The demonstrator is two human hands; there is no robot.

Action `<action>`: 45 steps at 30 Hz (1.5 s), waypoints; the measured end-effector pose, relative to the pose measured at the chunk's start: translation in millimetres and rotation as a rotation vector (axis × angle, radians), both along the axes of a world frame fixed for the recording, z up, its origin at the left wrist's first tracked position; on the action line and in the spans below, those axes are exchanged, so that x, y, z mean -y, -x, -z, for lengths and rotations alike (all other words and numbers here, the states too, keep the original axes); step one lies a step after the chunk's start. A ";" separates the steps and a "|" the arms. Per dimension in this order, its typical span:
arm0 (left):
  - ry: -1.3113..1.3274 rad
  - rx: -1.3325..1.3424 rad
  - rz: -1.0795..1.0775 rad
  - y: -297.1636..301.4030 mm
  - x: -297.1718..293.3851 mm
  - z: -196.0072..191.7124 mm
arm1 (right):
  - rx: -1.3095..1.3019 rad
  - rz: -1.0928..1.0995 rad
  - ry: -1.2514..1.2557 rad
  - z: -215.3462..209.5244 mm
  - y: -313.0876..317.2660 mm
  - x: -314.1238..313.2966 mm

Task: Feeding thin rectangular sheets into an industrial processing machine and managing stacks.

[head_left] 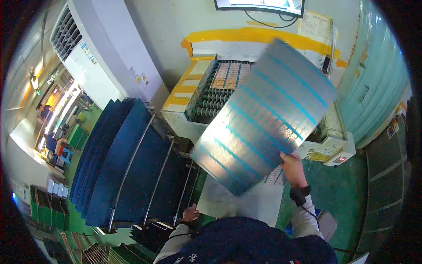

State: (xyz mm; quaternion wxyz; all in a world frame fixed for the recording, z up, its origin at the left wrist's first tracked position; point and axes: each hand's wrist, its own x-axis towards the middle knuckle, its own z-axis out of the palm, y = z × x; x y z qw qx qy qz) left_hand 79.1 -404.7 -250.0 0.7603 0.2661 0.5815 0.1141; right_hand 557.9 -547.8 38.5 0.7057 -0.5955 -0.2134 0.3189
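My right hand (293, 170) grips the lower right edge of a large silvery panel (259, 119) with teal stripes. The panel is tilted in the air and hides part of a roller conveyor machine (187, 118) behind it. On the rollers lies a copper-coloured striped panel (229, 75). My left hand (190, 213) is low beside a rack of dark blue sheets (127, 163), its fingers loosely bent and seemingly holding nothing. Below the raised panel, part of another patterned panel (275, 177) shows at the edge of a pale board (239, 204).
A tall white cabinet (118, 48) stands at the left behind the rack. A screen (259, 5) hangs above the machine. Translucent strip curtains (373, 75) and a dark panel (384, 185) line the right. People sit farther off at left. The floor (338, 189) is green.
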 end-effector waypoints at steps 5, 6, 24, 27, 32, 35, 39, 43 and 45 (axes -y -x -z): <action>-0.057 0.039 0.017 -9.3 -1.8 5.8 | -0.167 -0.217 -0.149 10.7 0.5 -24.8; -0.182 0.123 0.149 -11.2 -5.1 11.2 | -0.191 -0.237 -0.198 20.1 -2.5 -30.1; 0.017 0.103 0.211 -2.4 -35.3 29.6 | -0.591 -0.172 -0.106 43.7 -13.2 -132.0; -0.054 0.075 0.159 -33.0 -50.0 16.4 | -0.595 -0.293 -0.009 48.8 -25.3 -129.6; 0.148 0.525 -0.053 -52.2 -94.6 29.9 | -0.585 -0.351 -0.006 40.8 -20.9 -128.5; -0.303 0.311 0.216 -95.5 -118.6 12.5 | -0.536 -0.369 0.074 51.9 -22.4 -113.2; -0.567 0.215 0.179 -137.3 -152.0 -12.3 | -0.511 -0.311 0.269 98.5 -26.0 -75.5; -0.814 -0.109 0.266 -206.6 -158.5 -69.3 | -0.524 -0.008 0.221 243.8 -85.9 3.4; -1.154 -0.162 0.479 -206.4 -175.8 -70.9 | -0.213 0.129 0.412 248.9 -109.0 27.5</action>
